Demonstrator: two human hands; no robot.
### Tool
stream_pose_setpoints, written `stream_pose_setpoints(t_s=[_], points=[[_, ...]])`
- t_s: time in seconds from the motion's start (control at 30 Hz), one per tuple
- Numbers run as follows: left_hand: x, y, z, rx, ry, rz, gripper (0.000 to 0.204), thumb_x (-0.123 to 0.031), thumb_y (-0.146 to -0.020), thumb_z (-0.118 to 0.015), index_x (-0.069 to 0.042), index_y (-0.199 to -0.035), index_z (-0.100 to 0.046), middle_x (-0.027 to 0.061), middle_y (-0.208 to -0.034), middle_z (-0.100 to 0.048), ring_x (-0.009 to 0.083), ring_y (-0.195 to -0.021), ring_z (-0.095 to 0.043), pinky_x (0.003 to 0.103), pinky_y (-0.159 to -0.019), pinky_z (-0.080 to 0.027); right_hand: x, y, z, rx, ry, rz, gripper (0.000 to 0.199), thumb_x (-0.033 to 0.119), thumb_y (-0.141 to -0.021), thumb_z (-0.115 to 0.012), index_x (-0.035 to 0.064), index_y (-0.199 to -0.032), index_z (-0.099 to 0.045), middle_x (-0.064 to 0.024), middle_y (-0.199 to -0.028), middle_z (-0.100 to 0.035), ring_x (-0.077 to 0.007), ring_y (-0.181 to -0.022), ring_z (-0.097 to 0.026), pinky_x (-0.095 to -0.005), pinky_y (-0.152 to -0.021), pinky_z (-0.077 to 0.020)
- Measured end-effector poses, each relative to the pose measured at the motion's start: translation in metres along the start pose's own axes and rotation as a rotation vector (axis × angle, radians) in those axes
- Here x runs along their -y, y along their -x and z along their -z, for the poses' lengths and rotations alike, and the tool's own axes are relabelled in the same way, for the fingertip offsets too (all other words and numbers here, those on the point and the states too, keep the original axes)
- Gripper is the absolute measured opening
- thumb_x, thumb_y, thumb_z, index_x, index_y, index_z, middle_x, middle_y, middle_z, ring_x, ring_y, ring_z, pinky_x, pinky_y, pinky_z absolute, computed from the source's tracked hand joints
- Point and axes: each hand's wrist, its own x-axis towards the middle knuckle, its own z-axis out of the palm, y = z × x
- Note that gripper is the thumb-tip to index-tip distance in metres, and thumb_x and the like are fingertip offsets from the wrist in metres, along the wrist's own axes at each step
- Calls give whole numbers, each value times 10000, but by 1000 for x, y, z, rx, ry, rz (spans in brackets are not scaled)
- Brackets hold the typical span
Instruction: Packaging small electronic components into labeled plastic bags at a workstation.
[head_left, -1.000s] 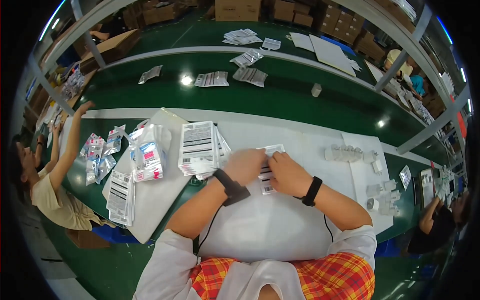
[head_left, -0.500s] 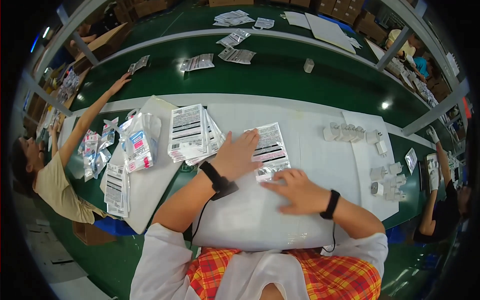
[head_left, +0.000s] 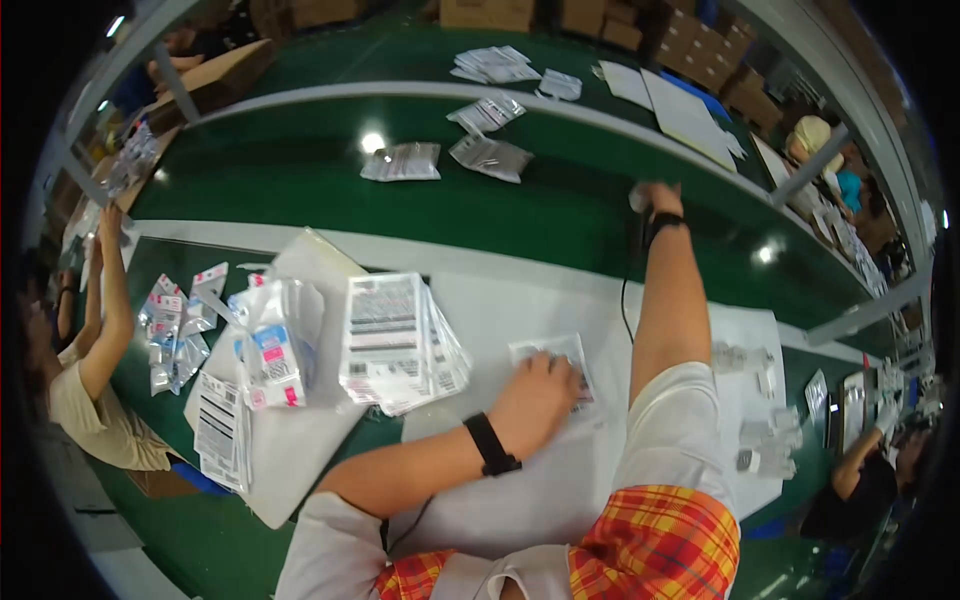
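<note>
My left hand (head_left: 542, 398) rests with bent fingers on a printed silver-white pouch (head_left: 580, 350) on the white work surface, gripping it and hiding its middle. Stretched far forward over the green belt, my right hand (head_left: 661, 198) is blurred; its fingers close on a small whitish power adapter (head_left: 638, 198). Left of my left hand lies a fanned stack of flat printed pouches (head_left: 385, 335). Several white power adapters (head_left: 770, 455) stand at the right of the surface.
A clear bag of pink-and-blue packs (head_left: 272, 350) lies at left beside more pouches (head_left: 222, 430). Filled silver pouches (head_left: 400, 162) lie on the green belt (head_left: 270, 185). A metal rail (head_left: 350, 90) crosses behind it. Co-workers sit at both sides.
My right hand has left the pouch and reached forward to the adapter on the belt. My left hand has shifted onto the pouch, fingers now bent. The view has tilted somewhat.
</note>
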Motion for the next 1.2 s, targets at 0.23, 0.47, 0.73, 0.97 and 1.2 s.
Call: stream_pose_setpoints(t_s=[0.23, 0.47, 0.73, 0.97, 1.2], points=[[0, 14, -20, 8, -128, 30, 411, -99, -795, -563, 64, -1172, -552, 205, -1248, -511, 386, -1109, -498, 431, -913, -460, 94, 90, -28, -158, -778, -267, 565, 288, -925, -594, 158, -1387, -296, -145, -1028, -590, -281, -885, -643, -363, -713, -569], [7, 8, -2, -26, -63, -85, 494, -70, -779, -581, 63, -1250, -518, 208, -1353, -435, 412, -1225, -430, 475, -1002, -410, 214, 290, 112, 436, -889, 17, 379, 333, -963, -554, 117, -1258, -454, -90, -1030, -607, -113, -576, -542, -215, -477, -398], [6, 8, -11, 55, -49, -31, 534, -36, -825, -544, 42, -1344, -441, 211, -1501, -298, 418, -1385, -282, 499, -1097, -326, 154, 386, 116, 509, -1096, -214, 443, 149, -876, -637, 48, -1280, -485, -103, -1118, -601, -133, -730, -570, -241, -616, -458], [12, 12, -9, 46, 277, 38, 477, -62, -901, -479, -40, -1376, -446, 206, -1521, -280, 396, -1392, -290, 485, -1124, -261, 157, 419, 136, 489, 295, 599, 570, 131, -703, -732, 26, -1228, -536, -149, -1110, -597, -273, -904, -558, -362, -809, -460], [3, 15, 3, 63, 241, 0, 435, -95, -939, -450, -95, -1373, -467, 214, -1499, -325, 407, -1383, -306, 484, -1129, -229, 165, 433, 112, 430, 290, 378, 473, 151, -659, -766, 52, -1084, -584, -155, -1026, -590, -318, -944, -550, -385, -805, -464]])
